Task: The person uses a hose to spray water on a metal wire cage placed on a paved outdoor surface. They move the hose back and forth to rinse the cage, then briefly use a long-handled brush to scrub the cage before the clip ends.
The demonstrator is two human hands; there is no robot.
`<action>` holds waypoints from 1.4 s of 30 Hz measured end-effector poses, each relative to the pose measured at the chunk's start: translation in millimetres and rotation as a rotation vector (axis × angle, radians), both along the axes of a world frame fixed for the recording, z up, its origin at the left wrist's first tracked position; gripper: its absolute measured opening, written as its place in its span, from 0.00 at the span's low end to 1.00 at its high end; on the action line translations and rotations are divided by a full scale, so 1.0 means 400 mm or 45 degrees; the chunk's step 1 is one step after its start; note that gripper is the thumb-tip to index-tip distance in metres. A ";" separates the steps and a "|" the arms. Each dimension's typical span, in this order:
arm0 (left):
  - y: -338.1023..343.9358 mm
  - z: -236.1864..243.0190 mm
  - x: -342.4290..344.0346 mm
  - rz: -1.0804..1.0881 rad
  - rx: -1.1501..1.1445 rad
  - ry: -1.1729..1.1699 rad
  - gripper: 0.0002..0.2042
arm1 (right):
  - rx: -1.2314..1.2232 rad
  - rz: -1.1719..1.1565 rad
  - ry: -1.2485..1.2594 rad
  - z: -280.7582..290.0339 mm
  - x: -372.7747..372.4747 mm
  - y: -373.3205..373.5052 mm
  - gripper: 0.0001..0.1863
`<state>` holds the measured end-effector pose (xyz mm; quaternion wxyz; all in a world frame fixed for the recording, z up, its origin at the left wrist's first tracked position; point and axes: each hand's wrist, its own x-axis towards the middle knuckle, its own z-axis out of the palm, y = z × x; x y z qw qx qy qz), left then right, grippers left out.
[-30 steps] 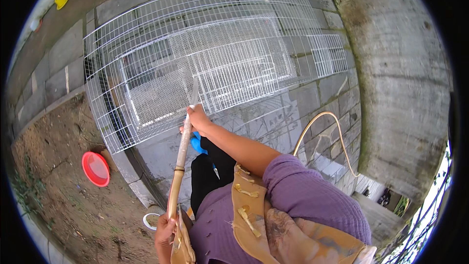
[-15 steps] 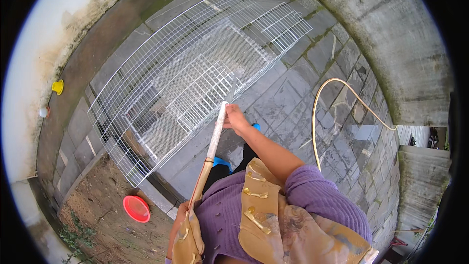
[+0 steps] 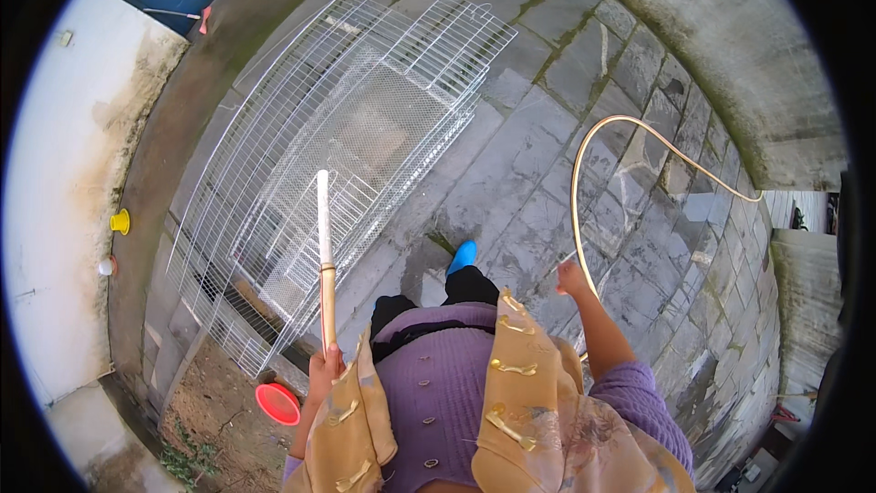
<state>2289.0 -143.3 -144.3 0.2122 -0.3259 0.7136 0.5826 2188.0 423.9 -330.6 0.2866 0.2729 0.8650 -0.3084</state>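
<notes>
My left hand (image 3: 326, 362), low and left of centre, is wrapped round a yellowish hose (image 3: 328, 310). Its far end carries a white pipe (image 3: 323, 210), which points away from me over the near side of a wire cage (image 3: 365, 119). The cage lies on the paving, with mesh and barred panels. Out to the right, my right hand (image 3: 573, 279) is closed, beside a looping stretch of the hose on the ground. Whether its fingers hold anything is hidden. No water shows leaving the pipe.
Wet stone paving (image 3: 511, 155) surrounds the cage. A red basin (image 3: 277, 403) sits on a soil patch at lower left. A yellow container (image 3: 119, 221) stands near the white wall (image 3: 82, 128). A concrete wall (image 3: 748, 55) bounds the right. My blue shoe (image 3: 464, 256) is ahead.
My right hand has left the white pipe and swung out to the right. The pipe now points more straight ahead. The cage appears further left as my view shifts.
</notes>
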 end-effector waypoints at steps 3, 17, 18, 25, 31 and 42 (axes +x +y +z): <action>0.083 -0.043 -0.109 -0.040 0.064 -0.013 0.21 | 0.123 0.084 -0.003 -0.044 0.066 0.244 0.17; 0.178 -0.444 -0.405 -0.064 0.237 -0.240 0.20 | -0.349 -0.614 -0.213 0.055 -0.036 0.285 0.14; 0.194 -0.463 -0.419 -0.030 0.161 -0.212 0.20 | -0.331 -0.657 -0.216 0.064 -0.049 0.300 0.14; 0.337 -0.336 -0.700 0.015 -0.042 -0.334 0.23 | -0.311 -0.566 -0.091 0.100 -0.172 0.433 0.15; 0.374 -0.474 -0.841 0.217 0.091 -0.367 0.23 | -0.270 -0.238 -0.169 0.122 -0.427 0.528 0.15; 0.688 -0.598 -0.933 0.389 0.025 -0.471 0.24 | -0.287 -0.125 -0.197 0.102 -1.059 0.910 0.13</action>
